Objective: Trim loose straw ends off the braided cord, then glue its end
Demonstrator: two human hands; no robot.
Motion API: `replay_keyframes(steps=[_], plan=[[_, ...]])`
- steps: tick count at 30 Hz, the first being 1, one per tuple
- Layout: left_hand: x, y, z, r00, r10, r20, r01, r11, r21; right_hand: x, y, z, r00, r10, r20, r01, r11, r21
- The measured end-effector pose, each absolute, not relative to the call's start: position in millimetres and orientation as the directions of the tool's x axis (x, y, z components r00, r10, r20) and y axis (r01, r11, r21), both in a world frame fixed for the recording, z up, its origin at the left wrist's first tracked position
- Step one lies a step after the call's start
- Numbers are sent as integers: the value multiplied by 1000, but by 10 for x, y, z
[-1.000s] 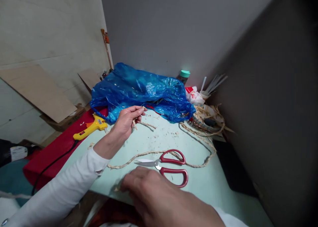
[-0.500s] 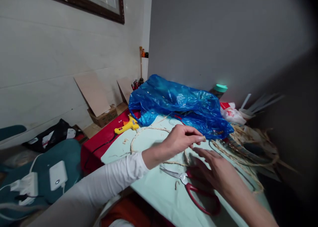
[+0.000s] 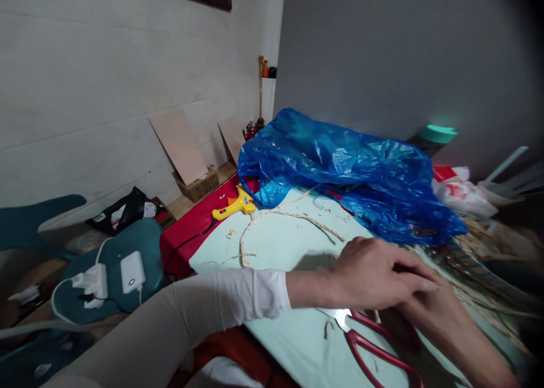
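My left hand point(image 3: 369, 272), in a white sleeve, reaches across to the right with its fingers closed over my right hand point(image 3: 442, 308). Whatever the left fingers pinch is hidden. The right hand's fingers are mostly covered by the left hand. Just below both hands, red-handled scissors point(image 3: 361, 342) lie on the pale green table cover point(image 3: 280, 241); my left wrist hides part of their blades. A braided straw cord point(image 3: 297, 214) curves over the cover beyond my left forearm. A short curled scrap point(image 3: 327, 329) lies beside the scissors.
A crumpled blue plastic bag point(image 3: 340, 156) covers the table's back. A yellow glue gun point(image 3: 233, 205) with a black cord lies on the red cloth edge point(image 3: 182, 241). Straw strands point(image 3: 493, 303) spread at right. A teal chair point(image 3: 148, 246) at left bears a white power bank point(image 3: 132, 272).
My hands have come together; the left has moved right and down over the right hand. The small piece pinched in the left fingers is now hidden. The view has turned left.
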State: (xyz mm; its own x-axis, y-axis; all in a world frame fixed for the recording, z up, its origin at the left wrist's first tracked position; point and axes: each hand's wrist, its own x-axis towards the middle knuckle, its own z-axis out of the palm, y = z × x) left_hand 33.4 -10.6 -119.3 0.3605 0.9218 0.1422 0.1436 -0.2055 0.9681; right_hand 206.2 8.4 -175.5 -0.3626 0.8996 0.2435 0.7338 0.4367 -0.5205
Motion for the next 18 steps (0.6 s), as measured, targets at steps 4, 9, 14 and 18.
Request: replay_keyframes(steps=[4,9,14,18], plan=[[351,76,-1212,227,947,225,134,-260,956,2080,121,-1504,-379,919,107,663,351,-661],[148,320,-1127,192,969,157,0,-159,987,2029,99,-1331,-424,906,-3,706,328,-627],[50,515,-1018,200,972,120,-24,-118,993,2033,51,-1322,-365,931,-29,513,175,-840],[292,581,-1048,240,965,101,-25,-98,995,1954,62,-1361,-358,934,-8,293,104,-950]])
